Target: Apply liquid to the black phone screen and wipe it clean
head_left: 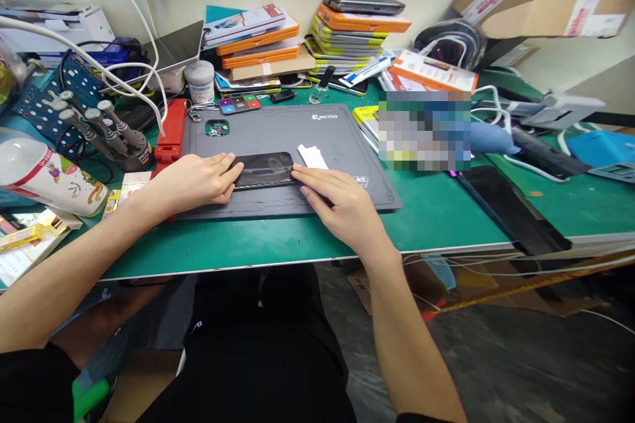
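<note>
A black smartphone (pixel 265 170) lies flat, screen side up, on a grey work mat (pixel 278 129); light marks or reflections show on its glass. My left hand (pixel 201 180) grips the phone's left end, with fingertips over the top edge and the thumb side at the front. At the opposite end, my right hand (pixel 342 201) presses its fingertips against the right edge. A folded white wipe or paper (pixel 312 156) rests just beyond the right fingers. Small screws sit in the mat's recess (pixel 217 129) at the upper left.
Stacked orange and yellow-edged boxes (pixel 347 36) line the wall. A screwdriver stand (pixel 133 155), spray bottle (pixel 49 175) and red tool (pixel 171 135) are on the left. To the right, a dark phone screen (pixel 513 208) overhangs the green table's (pixel 238 248) front edge.
</note>
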Demonstrator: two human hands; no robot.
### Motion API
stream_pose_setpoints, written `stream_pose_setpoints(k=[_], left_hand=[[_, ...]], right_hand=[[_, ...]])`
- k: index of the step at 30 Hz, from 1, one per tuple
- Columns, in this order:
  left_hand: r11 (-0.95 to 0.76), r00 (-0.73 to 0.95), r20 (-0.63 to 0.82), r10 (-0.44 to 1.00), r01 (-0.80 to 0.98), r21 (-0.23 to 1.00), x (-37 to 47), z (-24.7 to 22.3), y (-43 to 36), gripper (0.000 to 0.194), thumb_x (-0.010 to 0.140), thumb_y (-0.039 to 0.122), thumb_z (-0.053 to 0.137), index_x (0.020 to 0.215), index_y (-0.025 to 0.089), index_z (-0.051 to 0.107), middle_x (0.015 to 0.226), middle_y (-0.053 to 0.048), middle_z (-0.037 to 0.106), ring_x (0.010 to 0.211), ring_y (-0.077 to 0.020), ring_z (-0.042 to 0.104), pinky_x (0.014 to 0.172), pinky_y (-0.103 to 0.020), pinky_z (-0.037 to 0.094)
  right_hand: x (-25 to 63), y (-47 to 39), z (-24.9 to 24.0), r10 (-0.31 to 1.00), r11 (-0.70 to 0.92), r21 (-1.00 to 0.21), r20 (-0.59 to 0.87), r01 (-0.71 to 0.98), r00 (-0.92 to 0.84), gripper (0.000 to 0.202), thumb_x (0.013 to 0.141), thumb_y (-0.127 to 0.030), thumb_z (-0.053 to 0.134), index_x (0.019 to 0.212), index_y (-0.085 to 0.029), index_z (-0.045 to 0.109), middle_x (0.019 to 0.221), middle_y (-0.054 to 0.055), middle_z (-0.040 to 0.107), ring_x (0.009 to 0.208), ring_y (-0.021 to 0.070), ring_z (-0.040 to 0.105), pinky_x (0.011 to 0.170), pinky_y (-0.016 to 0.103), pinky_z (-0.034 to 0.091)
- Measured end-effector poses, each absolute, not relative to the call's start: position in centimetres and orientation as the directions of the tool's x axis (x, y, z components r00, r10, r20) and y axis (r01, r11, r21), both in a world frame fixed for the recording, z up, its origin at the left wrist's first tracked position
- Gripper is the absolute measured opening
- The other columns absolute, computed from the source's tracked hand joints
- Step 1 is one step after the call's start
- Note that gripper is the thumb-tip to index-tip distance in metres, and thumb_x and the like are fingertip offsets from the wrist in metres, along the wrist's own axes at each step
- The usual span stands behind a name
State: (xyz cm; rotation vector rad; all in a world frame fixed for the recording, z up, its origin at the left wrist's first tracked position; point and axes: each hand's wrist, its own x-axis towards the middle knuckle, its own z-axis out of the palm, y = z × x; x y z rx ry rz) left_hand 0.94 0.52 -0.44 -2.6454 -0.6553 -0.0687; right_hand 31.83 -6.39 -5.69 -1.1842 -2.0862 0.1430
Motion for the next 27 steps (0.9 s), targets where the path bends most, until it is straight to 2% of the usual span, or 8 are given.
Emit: stream_pose_setpoints(k=[12, 27], left_hand=[[-0.779, 0.900, 0.122, 0.420, 0.426, -0.460, 0.98, -0.18, 0.43, 0.042, 0.107, 0.021, 0.046, 0.137, 0.006, 0.070, 0.140, -0.020, 0.073, 0.120, -0.0286, 0.078, 0.074, -0.032, 0.066], [-0.808, 0.897, 0.111, 0.428, 0.435, -0.398, 1.06, -0.10, 0.47, 0.042, 0.106, 0.021, 0.046, 0.138, 0.004, 0.069, 0.141, -0.022, 0.072, 0.123, -0.0320, 0.077, 0.081, -0.039, 0.069]], right_hand=[[31.86, -6.43, -5.74, 0.791, 0.564, -0.430, 0.525, 0.705, -0.313, 0.036, 0.111, -0.023, 0.055, 0.142, -0.027, 0.072, 0.146, 0.006, 0.073, 0.135, 0.0266, 0.070, 0.112, 0.054, 0.057], [31.92, -6.53, -5.82, 0.782, 0.571, -0.416, 0.537, 0.708, -0.315, 0.036, 0.111, -0.022, 0.054, 0.142, -0.025, 0.071, 0.146, 0.007, 0.073, 0.135, 0.0257, 0.070, 0.113, 0.052, 0.056]])
